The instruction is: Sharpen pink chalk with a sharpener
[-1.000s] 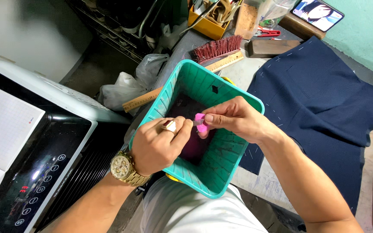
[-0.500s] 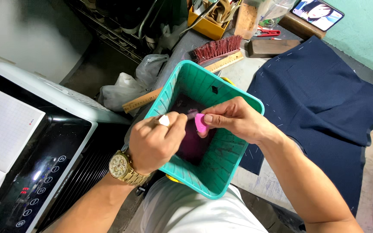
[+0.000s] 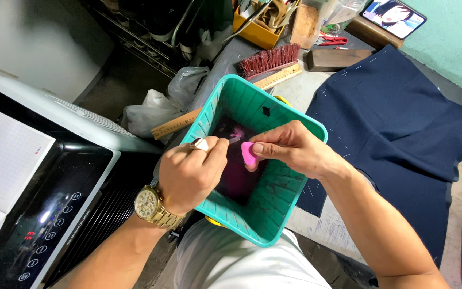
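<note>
Hands meet over the teal plastic ribbed bin (image 3: pixel 287 211), which sits on the person's lap at the near edge of the grey worktable (image 3: pixel 300 91).

Right hand (image 3: pixel 295 150): thumb and forefinger pinched shut on a small pink flat wedge of chalk (image 3: pixel 249 155). The wedge stands on edge, its thin side turned toward the left hand, its long axis running roughly up-down in the view and slightly tilted.

Left hand (image 3: pixel 191 174): fingers curled closed around a small slim metal blade (image 3: pixel 232 140), tip pointing right toward the chalk. Blade tip lies just beside the chalk's upper edge; contact cannot be told. A gold wristwatch (image 3: pixel 151 206) sits on this wrist.

Key relation: chalk lies directly right of the blade tip, both above the bin's open mouth, nearer its left wall than its right. Blade axis is close to horizontal and crosses the chalk's edge at a steep angle. Left hand is the one nearer the bin's left rim; right forearm comes in over the right rim.

Room: dark pink-stained bin floor is open below both hands, walls well apart from the fingers. Beyond the bin lie a wooden ruler (image 3: pixel 188 120) and a red-bristled wooden brush (image 3: pixel 268 60); navy blue cloth (image 3: pixel 397 118) spreads on the right, apart from the hands. A white and black appliance with a touch panel (image 3: pixel 44 203) stands at left, clear of the elbow.
</note>
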